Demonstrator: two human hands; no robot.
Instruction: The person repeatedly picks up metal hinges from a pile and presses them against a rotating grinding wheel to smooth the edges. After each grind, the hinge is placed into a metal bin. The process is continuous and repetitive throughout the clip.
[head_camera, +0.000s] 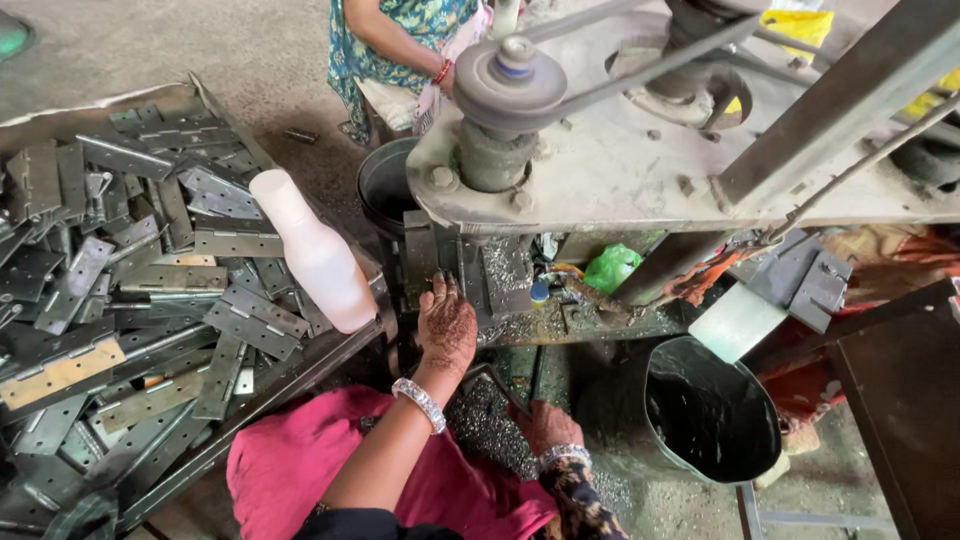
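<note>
1. Your left hand (446, 325) lies flat, fingers spread, gripping nothing, on the grey metal machine bed (520, 315) strewn with shavings
2. Your right hand (552, 425) sits low beside the pile of silvery metal shavings (480, 420); its grip can't be told

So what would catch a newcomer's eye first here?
Probably the heap of grey metal hinges filling the tray on the left, with a white plastic bottle lying on top. Next, the left hand, patterned and braceleted, resting at the drill press base among metal shavings.
</note>
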